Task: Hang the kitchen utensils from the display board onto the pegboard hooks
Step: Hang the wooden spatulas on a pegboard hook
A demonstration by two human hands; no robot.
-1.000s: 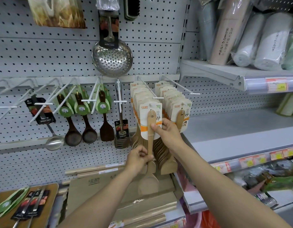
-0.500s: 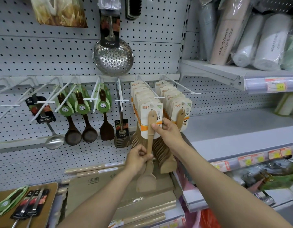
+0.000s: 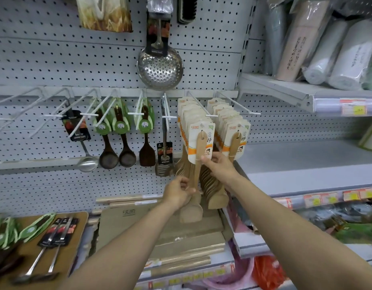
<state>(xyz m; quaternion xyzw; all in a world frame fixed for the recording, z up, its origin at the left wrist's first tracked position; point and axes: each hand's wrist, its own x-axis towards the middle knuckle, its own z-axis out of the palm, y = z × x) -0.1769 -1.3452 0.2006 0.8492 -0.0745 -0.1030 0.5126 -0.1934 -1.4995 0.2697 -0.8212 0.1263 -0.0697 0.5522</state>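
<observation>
A light wooden spatula with a white and orange card hangs at the front of a white peg hook, before several like it. My left hand grips its lower handle just above the blade. My right hand pinches the bottom edge of its card. A second row of the same spatulas hangs on the hook to the right. At the lower left, a brown display board carries green-carded utensils and black-carded steel utensils.
Dark wooden spoons, a steel ladle and a slotted turner hang on hooks to the left; a steel skimmer hangs above. Bare hooks stick out at far left. Wooden boards lie below. A grey shelf lies to the right.
The spatula and both hands have risen slightly against the hook. The grips look the same, and the camera has shifted a little.
</observation>
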